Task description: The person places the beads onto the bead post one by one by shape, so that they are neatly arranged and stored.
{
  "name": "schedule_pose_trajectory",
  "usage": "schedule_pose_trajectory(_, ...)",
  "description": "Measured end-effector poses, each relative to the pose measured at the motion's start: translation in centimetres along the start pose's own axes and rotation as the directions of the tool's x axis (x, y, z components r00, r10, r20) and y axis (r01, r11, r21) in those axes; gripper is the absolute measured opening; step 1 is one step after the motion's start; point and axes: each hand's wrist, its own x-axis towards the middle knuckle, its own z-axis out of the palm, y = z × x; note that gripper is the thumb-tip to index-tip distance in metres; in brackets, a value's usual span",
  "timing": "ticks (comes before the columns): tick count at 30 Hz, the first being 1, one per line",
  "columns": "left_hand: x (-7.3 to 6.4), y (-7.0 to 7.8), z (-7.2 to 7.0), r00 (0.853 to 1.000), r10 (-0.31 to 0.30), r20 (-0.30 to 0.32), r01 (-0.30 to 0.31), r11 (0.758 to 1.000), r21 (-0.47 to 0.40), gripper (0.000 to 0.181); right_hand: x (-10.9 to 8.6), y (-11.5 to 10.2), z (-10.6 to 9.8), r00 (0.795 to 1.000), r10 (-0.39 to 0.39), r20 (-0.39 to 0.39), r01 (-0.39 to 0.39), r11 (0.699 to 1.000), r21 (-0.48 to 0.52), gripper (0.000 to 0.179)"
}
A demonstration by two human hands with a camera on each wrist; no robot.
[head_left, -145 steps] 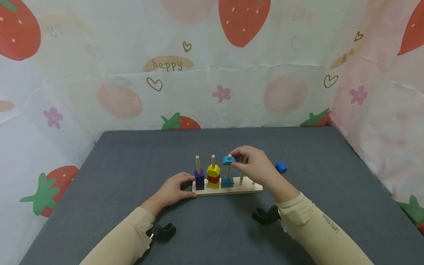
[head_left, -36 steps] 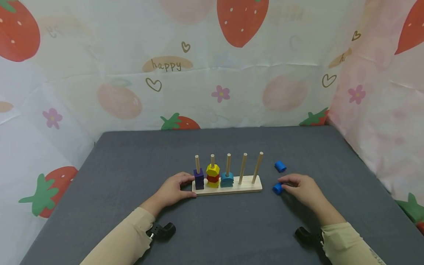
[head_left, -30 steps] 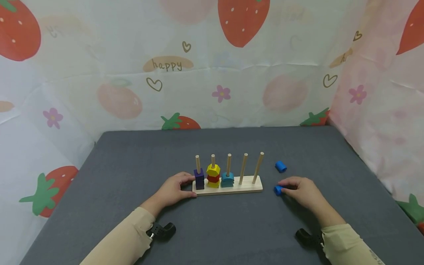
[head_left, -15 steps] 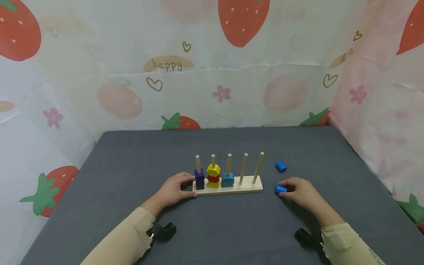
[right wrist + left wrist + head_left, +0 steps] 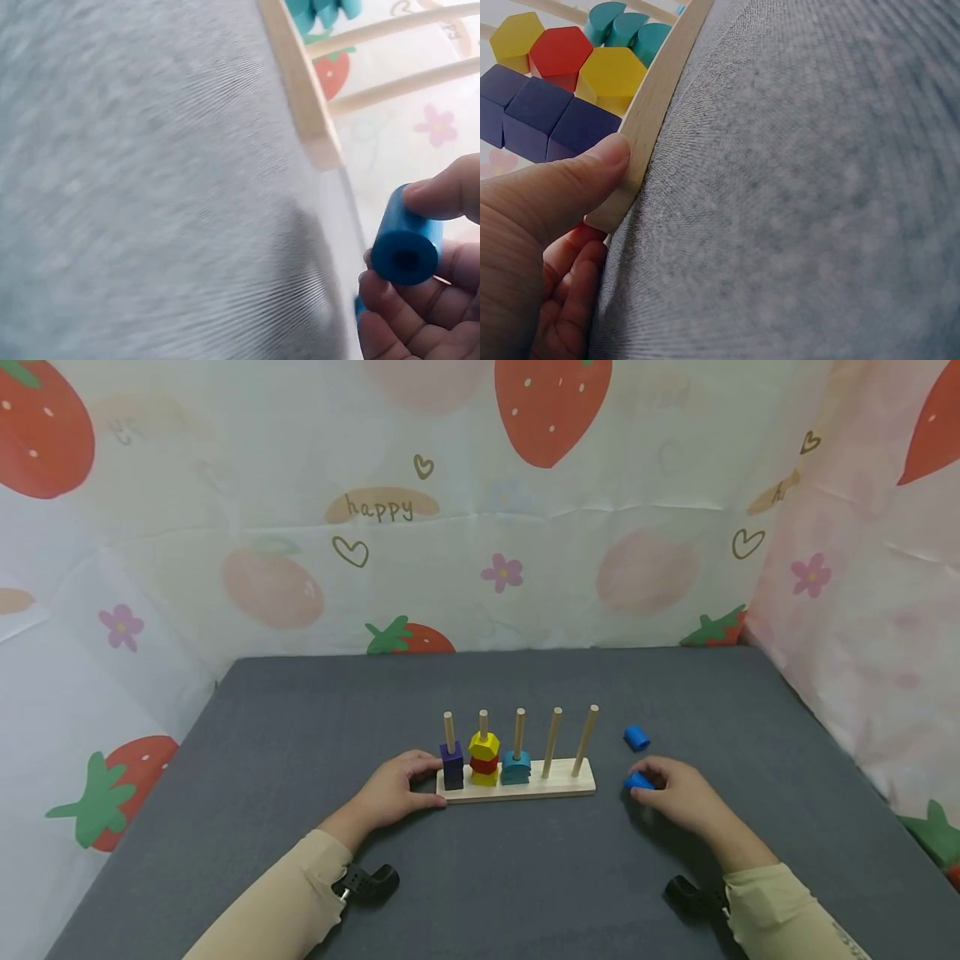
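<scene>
My left hand [image 5: 390, 789] grips the left end of a wooden peg stacker's base [image 5: 562, 787], thumb on the near side in the left wrist view. Dark purple square blocks [image 5: 452, 768] sit on its first peg. Yellow and red hexagonal blocks [image 5: 483, 758] fill the second, and teal half-round blocks [image 5: 516, 768] the third. The two right-hand pegs are bare. To the right of the stacker, my right hand [image 5: 686, 795] pinches a blue cylinder block [image 5: 407, 240] between thumb and fingers, just above the table. Its hole shows in the right wrist view.
A second blue cylinder [image 5: 637, 737] lies on the dark grey table [image 5: 480, 893], beyond my right hand. Behind the table hangs a white cloth [image 5: 555, 543] with printed strawberries. A black wrist mount [image 5: 367, 885] juts from the left sleeve.
My right hand lowered a teal block onto the third peg, then moved right and took hold of the nearer blue cylinder. That cylinder has since turned and risen slightly. My left hand stays put.
</scene>
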Motion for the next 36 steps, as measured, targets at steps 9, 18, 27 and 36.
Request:
schedule_pose_trajectory(9, 0.1, 0.0, 0.0, 1.0, -0.021, 0.011, 0.021, 1.0, -0.006, 0.059, 0.1, -2.1, -1.4, 0.998, 0.007, -0.06, 0.002, 0.989, 0.149, 0.026)
schedule_pose_trajectory(18, 0.0, 0.0, 0.0, 1.0, -0.009, 0.005, 0.009, 1.0, -0.002, 0.058, 0.8, -5.6, -3.0, 0.984, -0.076, -0.16, 0.108, 0.974, 0.2, 0.03)
schedule_pose_trajectory(27, 0.0, 0.0, -0.1, 1.0, -0.007, -0.003, 0.007, 1.0, -0.004, 0.057, 1.7, -9.8, -4.0, 0.954, -0.185, -0.237, 0.247, 0.932, 0.266, 0.031)
schedule_pose_trajectory(36, -0.1, 0.0, 0.0, 1.0, 0.014, -0.006, -0.014, 1.0, -0.008, 0.057, 3.5, -11.9, -2.9, 0.944, -0.279, -0.175, 0.32, 0.903, 0.286, 0.027)
